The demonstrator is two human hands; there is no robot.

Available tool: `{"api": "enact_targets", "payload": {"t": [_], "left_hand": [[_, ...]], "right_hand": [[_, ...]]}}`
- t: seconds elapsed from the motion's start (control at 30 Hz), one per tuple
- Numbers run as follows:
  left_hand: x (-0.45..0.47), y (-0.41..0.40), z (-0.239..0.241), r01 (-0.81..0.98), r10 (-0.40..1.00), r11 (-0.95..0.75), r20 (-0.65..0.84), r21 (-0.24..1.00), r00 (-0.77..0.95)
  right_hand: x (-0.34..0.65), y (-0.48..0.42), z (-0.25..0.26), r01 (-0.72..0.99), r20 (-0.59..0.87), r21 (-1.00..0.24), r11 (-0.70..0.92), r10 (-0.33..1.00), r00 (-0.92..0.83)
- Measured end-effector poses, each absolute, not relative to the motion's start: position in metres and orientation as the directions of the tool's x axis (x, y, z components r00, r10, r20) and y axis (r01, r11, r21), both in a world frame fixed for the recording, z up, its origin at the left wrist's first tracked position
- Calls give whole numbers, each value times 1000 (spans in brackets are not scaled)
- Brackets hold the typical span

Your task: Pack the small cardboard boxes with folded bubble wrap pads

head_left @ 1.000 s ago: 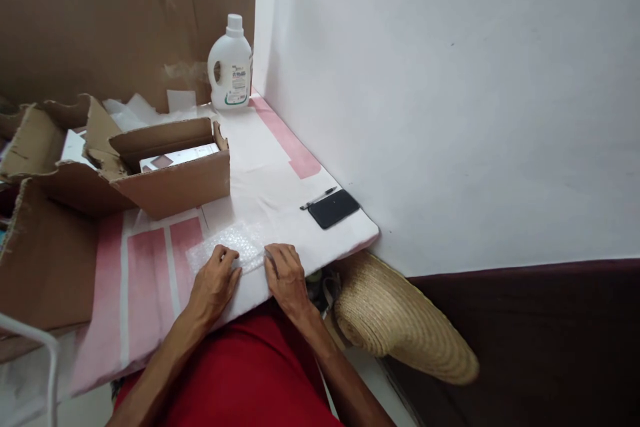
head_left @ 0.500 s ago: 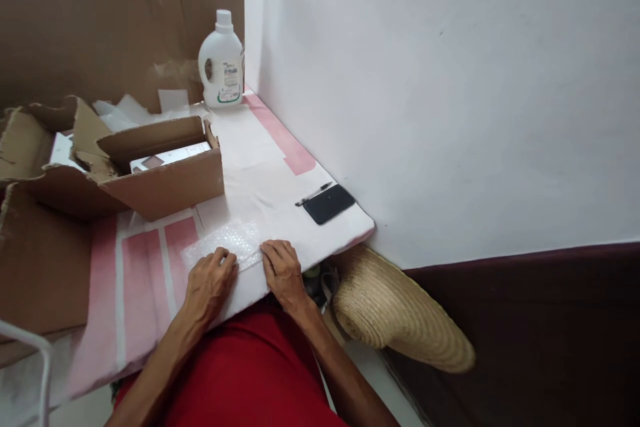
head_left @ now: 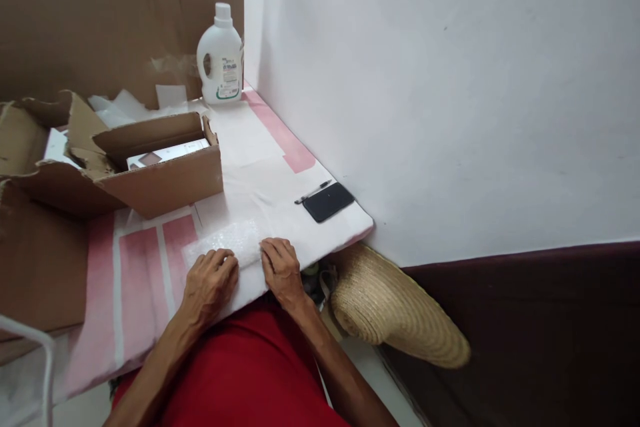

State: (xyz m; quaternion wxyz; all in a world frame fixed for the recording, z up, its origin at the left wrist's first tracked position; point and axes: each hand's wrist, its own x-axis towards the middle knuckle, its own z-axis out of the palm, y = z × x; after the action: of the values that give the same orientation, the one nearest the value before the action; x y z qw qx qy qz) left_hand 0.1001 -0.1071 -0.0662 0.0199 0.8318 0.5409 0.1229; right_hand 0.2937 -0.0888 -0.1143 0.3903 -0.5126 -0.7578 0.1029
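Note:
A small sheet of clear bubble wrap (head_left: 227,239) lies flat on the pink-and-white cloth-covered table (head_left: 260,167) near its front edge. My left hand (head_left: 210,280) rests on the sheet's near left part, fingers curled down onto it. My right hand (head_left: 281,269) sits at the sheet's right end, its fingertips bent and pressed on the edge. Both forearms reach in from below, over my red clothing.
An open cardboard box (head_left: 165,170) with a white package inside stands behind the hands, torn cardboard (head_left: 35,147) left of it. A white plastic jug (head_left: 219,61) stands at the back corner. A black phone (head_left: 329,201) and pen (head_left: 313,192) lie by the wall; a straw hat (head_left: 395,310) hangs below.
The view has shifted slightly; both hands stay on the bubble wrap with small finger adjustments, and the sheet looks a little more folded under them.

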Motion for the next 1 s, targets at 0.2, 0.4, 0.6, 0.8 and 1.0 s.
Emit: {"api": "enact_targets", "payload": {"t": [0.2, 0.4, 0.6, 0.8, 1.0], "left_hand": [[105, -108, -72, 888, 897, -426, 205, 174, 391], [108, -110, -73, 899, 915, -384, 222, 211, 338], [111, -112, -76, 899, 925, -355, 239, 257, 296], [105, -116, -79, 851, 906, -401, 284, 339, 314], [77, -120, -67, 822, 905, -362, 378, 440, 196]], "right_hand": [[293, -90, -114, 690, 500, -554, 467, 848, -172], [297, -87, -114, 634, 481, -626, 455, 865, -145], [289, -97, -101, 658, 540, -612, 439, 840, -58], [255, -116, -88, 606, 525, -497, 622, 771, -360], [263, -103, -94, 606, 426, -476, 637, 770, -475]]}}
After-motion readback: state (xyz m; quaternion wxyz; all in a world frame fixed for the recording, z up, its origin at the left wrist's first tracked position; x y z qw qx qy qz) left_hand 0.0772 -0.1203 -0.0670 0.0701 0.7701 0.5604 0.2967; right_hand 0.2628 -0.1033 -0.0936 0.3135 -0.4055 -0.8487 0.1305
